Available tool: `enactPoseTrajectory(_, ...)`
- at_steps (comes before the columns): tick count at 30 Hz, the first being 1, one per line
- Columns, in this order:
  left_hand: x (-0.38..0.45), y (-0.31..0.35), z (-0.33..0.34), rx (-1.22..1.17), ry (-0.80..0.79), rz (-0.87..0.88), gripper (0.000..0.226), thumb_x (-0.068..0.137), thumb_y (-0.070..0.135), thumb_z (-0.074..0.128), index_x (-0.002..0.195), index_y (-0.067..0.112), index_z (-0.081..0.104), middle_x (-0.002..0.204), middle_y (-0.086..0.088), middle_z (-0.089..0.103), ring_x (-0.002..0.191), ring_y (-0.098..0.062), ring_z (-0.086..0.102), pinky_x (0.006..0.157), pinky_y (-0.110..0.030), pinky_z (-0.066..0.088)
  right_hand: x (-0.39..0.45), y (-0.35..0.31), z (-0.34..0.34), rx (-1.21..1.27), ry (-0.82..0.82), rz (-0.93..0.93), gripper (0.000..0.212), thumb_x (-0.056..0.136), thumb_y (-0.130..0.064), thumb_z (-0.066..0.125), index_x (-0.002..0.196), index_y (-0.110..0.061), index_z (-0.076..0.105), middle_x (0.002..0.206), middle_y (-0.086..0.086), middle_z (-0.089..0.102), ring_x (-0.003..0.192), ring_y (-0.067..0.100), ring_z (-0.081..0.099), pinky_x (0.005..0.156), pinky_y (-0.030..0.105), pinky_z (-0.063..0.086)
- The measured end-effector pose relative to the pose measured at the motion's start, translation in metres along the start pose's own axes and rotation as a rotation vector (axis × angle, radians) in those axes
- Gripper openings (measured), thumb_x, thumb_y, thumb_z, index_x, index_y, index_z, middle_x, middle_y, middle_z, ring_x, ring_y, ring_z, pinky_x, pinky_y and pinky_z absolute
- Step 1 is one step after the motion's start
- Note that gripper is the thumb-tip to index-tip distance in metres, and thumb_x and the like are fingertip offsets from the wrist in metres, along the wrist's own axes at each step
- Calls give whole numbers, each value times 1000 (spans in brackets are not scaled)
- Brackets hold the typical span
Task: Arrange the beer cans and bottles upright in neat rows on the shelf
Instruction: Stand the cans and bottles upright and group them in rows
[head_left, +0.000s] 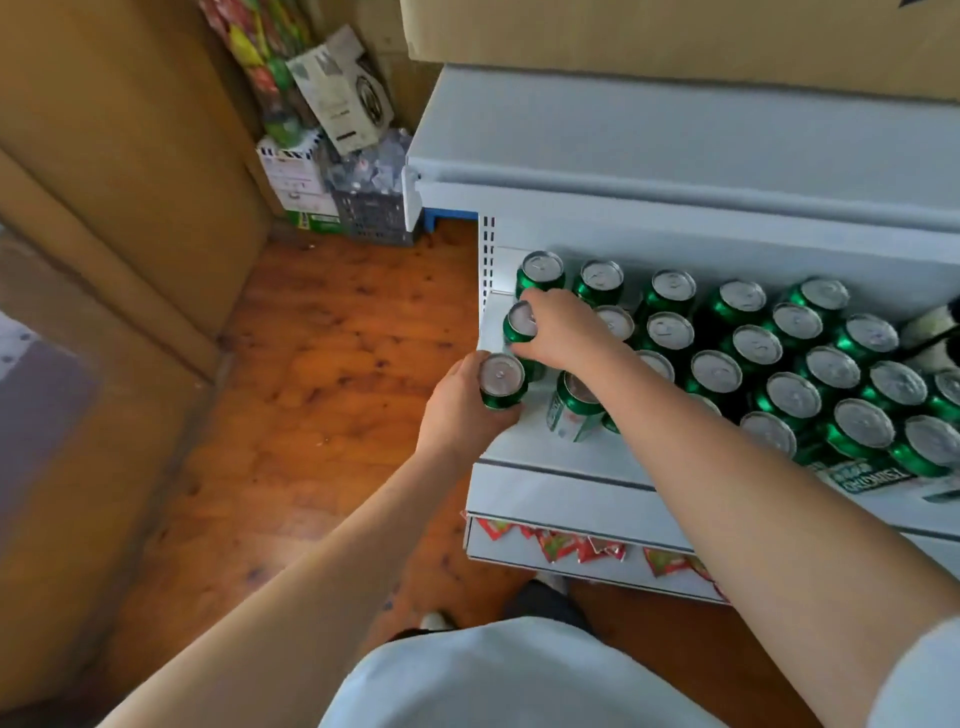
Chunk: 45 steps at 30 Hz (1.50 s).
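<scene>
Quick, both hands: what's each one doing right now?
Left hand: grips the front can at the shelf edge.
Right hand: fingers curled over the second can.

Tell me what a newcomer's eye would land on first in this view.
The block of green beer cans standing upright in rows on the white shelf draws the eye first, silver tops up. At its left end both hands work: the left hand grips a can at the shelf's front corner, while the right hand grips another can just behind it. Red snack packets peek from the shelf below.
</scene>
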<state>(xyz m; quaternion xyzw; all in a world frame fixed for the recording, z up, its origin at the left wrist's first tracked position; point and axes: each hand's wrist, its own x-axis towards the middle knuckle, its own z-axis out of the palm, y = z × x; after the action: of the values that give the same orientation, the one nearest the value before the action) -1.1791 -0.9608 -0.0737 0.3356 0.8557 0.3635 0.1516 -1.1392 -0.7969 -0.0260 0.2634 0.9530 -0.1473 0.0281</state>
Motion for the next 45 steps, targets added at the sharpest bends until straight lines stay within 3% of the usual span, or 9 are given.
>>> enactPoseTrajectory(4,10,3,4,-25,-55,-12,73,71,37,85,132,21,49,124,2,56,109,-14,56,84,-19,43,3,-1,2,80,31,31,65,80,-45,74,126,-10,45,106,9,63,88,22,61,69,33,50)
enactPoseTrajectory(9,17,2,-2,-33,-172,-35,122,69,41,86,155,20,2,154,-5,26,137,-22,35,107,-37,38,21,13,-24,55,300,78,54,91,-55,53,110,-4,55,97,10,61,86,27,61,73,40,53)
enactPoseTrajectory(12,22,-5,0,49,-272,-109,130,69,40,87,155,21,-9,158,-9,20,141,-27,33,108,-42,38,45,21,-36,23,185,158,48,89,-54,58,92,-7,53,87,9,53,84,27,55,68,36,47)
enactPoseTrajectory(17,38,-12,16,47,-331,-132,132,60,51,87,154,36,-4,149,1,43,135,-23,43,109,-47,41,79,16,-38,-80,-38,161,43,82,-48,67,88,-9,51,74,3,48,78,26,52,61,29,38)
enactPoseTrajectory(23,44,-10,30,-73,-275,-103,115,67,40,87,154,36,12,139,10,54,125,-14,53,102,-32,46,87,18,-26,72,4,155,40,86,-47,64,84,-11,46,79,1,46,73,18,49,59,27,36)
enactPoseTrajectory(30,49,0,44,-101,-159,-162,110,63,39,88,150,35,23,134,10,57,121,-16,57,100,-39,51,83,30,-30,150,4,51,49,89,-55,59,63,-22,33,64,-4,40,58,12,38,50,25,25)
enactPoseTrajectory(37,45,13,33,-79,-221,-274,124,66,34,89,155,22,3,154,-5,35,139,-27,38,109,-46,38,44,75,-59,-10,81,119,34,95,-44,46,87,-14,59,95,7,64,92,27,58,82,32,46)
enactPoseTrajectory(41,5,23,9,138,3,-360,73,85,26,74,143,16,31,142,-8,42,101,-19,57,70,-23,49,1,96,-61,-211,-136,6,64,74,-76,57,94,-15,63,91,4,64,86,26,61,74,35,51)
enactPoseTrajectory(45,-31,50,8,244,155,82,37,90,36,65,120,17,52,117,4,51,70,-11,58,45,-14,37,-11,93,-45,-305,-138,-62,58,68,-72,67,73,-17,51,73,0,54,74,24,54,56,31,42)
